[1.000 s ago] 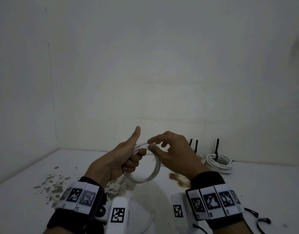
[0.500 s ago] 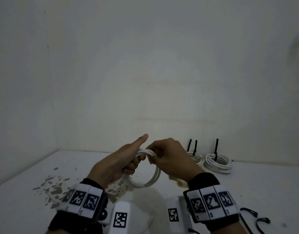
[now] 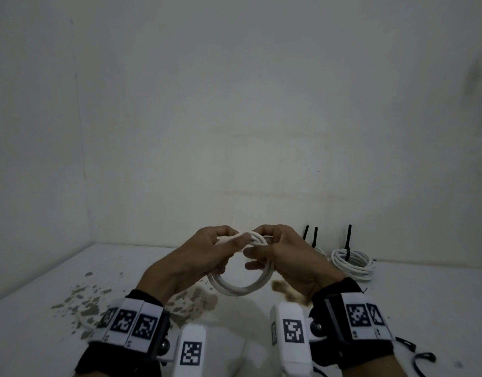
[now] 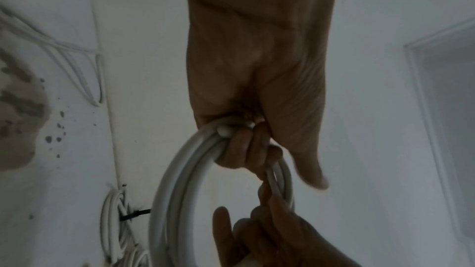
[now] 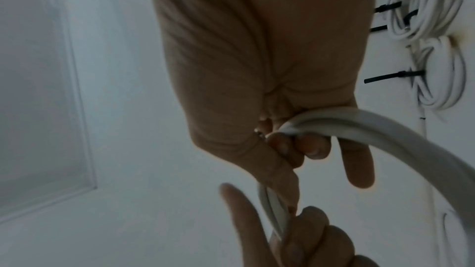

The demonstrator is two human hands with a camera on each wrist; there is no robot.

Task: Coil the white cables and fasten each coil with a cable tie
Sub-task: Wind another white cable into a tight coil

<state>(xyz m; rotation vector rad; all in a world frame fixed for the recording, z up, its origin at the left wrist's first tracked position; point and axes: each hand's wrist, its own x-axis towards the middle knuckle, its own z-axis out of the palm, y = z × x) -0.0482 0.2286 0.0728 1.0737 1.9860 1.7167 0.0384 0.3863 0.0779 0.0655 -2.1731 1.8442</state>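
both hands are raised above the white tabletop (image 3: 424,300), meeting at the top of a round coil of white cable (image 3: 241,287) that hangs between them as a ring of several turns, clear of the surface. the left hand (image 3: 196,258) has its fingers curled round the left part of the ring's top, the strands bunched inside the fist; in the left wrist view those curled fingers (image 4: 241,149) close over the bundle and the thumb stretches forward alongside it. the right hand (image 3: 286,257) pinches the same top section from the right, thumb and forefinger pressed on the strands, the middle fingers folded round the cable and one finger (image 5: 358,166) held straight and free of it. the fingertips of the two hands are just beside each other, touching or nearly so; i cannot tell which.

far right on the tabletop, against the pale wall (image 3: 248,104), lies a finished bundle of white cable (image 3: 352,263) cinched by a black cable tie (image 3: 348,242) whose tail stands upright. just left of it, partly hidden behind the right hand, two more black tie tails (image 3: 310,236) stick up from further white coils. at the near right edge lie loose black cable ties (image 3: 422,359), curved and unfastened. brownish stains and flecks (image 3: 87,300) mark the tabletop at near left, and a smaller brown patch (image 3: 282,288) sits below the hanging ring. both wrists wear black bands with square black-and-white marker tags (image 3: 136,325).
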